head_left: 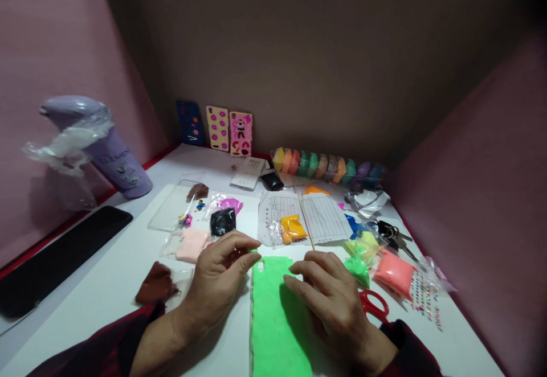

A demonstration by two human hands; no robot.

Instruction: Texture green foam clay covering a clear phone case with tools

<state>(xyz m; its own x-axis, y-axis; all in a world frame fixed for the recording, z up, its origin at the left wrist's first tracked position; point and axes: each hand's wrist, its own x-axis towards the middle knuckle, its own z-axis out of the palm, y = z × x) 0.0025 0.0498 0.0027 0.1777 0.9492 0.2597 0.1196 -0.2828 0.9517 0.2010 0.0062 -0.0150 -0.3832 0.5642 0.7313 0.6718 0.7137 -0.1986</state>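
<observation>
A phone case coated in bright green clay [276, 314] lies flat on the white table, its camera hole at the upper left corner. At that corner my left hand [222, 274] pinches a small bit of green clay between thumb and fingertips. Over the case's upper right edge is my right hand [329, 291], its fingers curved and apart, with nothing seen between them. Red-handled scissors [374, 306] lie partly hidden behind my right hand.
Clay packs lie around: brown [156, 283], pale pink [192, 245], black [223, 221], orange [293, 228], coral [394, 273]. Keys [397, 234] are at right. A purple tumbler [115, 155] and black phone [60, 260] stand and lie left. Decorated cases [217, 128] lean at the back.
</observation>
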